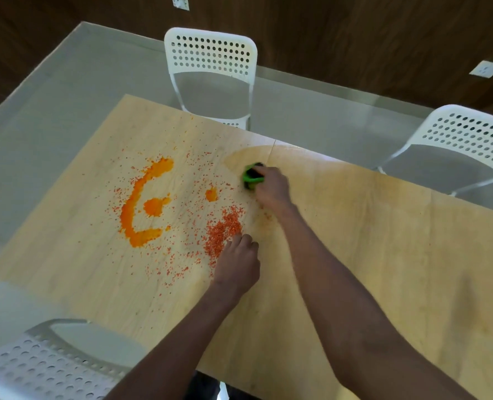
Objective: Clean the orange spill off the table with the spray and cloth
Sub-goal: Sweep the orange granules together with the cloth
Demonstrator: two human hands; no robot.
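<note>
Starting left: orange spill [141,206] smeared on the wooden counter [369,241], with loose orange granules [223,232] just right of it. Left hand [238,268] rests at the granules, fingers curled, nothing held; right hand [271,187] grips the green cloth [251,176] against the counter past the granules. Three white chairs [210,73] around it.

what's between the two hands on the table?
Head view: bare wood with a few orange specks. The dense crumb pile sits just left of that gap, by the left hand; the right hand grips the green cloth.
</note>
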